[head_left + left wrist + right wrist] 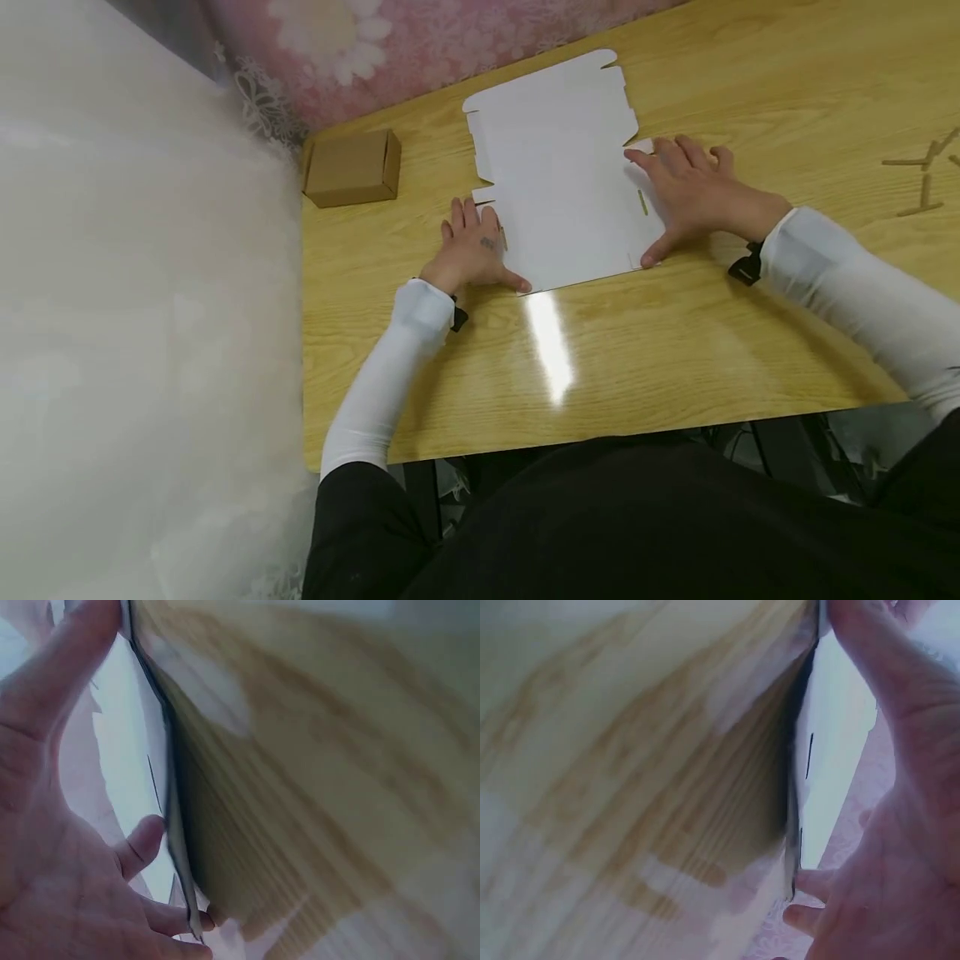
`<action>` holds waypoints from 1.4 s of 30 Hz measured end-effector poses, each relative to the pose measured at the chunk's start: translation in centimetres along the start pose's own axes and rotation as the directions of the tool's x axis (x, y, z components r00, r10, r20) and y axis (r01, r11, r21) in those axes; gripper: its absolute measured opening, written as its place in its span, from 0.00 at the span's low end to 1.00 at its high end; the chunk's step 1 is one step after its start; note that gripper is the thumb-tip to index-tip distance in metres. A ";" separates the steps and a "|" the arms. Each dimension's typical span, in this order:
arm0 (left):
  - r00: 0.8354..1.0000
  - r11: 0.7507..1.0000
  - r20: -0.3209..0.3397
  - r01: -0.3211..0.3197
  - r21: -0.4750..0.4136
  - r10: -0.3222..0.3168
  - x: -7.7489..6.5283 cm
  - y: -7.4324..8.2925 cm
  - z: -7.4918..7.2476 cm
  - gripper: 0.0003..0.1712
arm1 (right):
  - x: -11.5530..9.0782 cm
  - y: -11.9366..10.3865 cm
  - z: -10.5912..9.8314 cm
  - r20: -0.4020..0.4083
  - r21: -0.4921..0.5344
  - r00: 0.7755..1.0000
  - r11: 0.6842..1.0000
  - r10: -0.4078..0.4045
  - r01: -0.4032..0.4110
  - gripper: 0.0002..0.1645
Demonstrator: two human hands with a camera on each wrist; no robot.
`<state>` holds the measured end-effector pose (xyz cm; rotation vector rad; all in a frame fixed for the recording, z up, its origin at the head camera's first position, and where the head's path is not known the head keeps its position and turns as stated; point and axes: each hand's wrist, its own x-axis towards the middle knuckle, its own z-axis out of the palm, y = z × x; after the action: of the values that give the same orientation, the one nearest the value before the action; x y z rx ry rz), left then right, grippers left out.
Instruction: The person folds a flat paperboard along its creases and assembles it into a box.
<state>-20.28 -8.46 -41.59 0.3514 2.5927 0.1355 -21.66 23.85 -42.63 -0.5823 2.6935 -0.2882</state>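
- Head view: a flat white die-cut cardboard sheet [562, 183], notched and slotted, lies on a yellow wood-grain table [675, 350] between the hands. The left hand [474, 252] and right hand [693, 193] touch its side edges — fingers spread apart, thumbs at the near corners. A small closed brown cardboard box [348, 169] sits to the left; thin brown strips [926, 190] lie far right.
- Left wrist view: the left thumb and fingers are apart along the sheet's edge, which seems slightly raised — blur makes this uncertain.
- Right wrist view: the right fingers are likewise apart along the opposite edge.
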 end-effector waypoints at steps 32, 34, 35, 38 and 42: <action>0.974 0.972 0.050 -0.224 0.063 0.222 1.4 0.8 -1.2 0.43 | 2.3 -1.6 -1.4 0.156 -0.131 0.951 0.948 -0.269 0.289 0.87; 0.961 0.958 0.050 -0.275 0.080 0.271 1.7 0.9 -1.3 0.43 | 2.5 -1.8 -1.2 0.164 -0.122 0.945 0.945 -0.284 0.305 0.87; 0.955 0.951 0.052 -0.296 0.088 0.292 1.7 0.9 -1.3 0.42 | 2.6 -1.9 -1.1 0.165 -0.118 0.943 0.943 -0.289 0.310 0.87; 0.947 0.939 0.059 -0.322 0.119 0.317 1.9 1.0 -1.3 0.41 | 2.7 -2.1 -1.1 0.180 -0.133 0.942 0.941 -0.285 0.310 0.89; 0.949 0.942 0.076 -0.312 0.122 0.305 1.9 1.2 -1.2 0.37 | 2.7 -2.7 -1.1 0.187 -0.174 0.942 0.935 -0.277 0.310 0.90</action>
<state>-22.18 -6.79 -41.23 0.7998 2.4796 0.0603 -23.40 20.39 -41.71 -1.0291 2.4917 -0.0404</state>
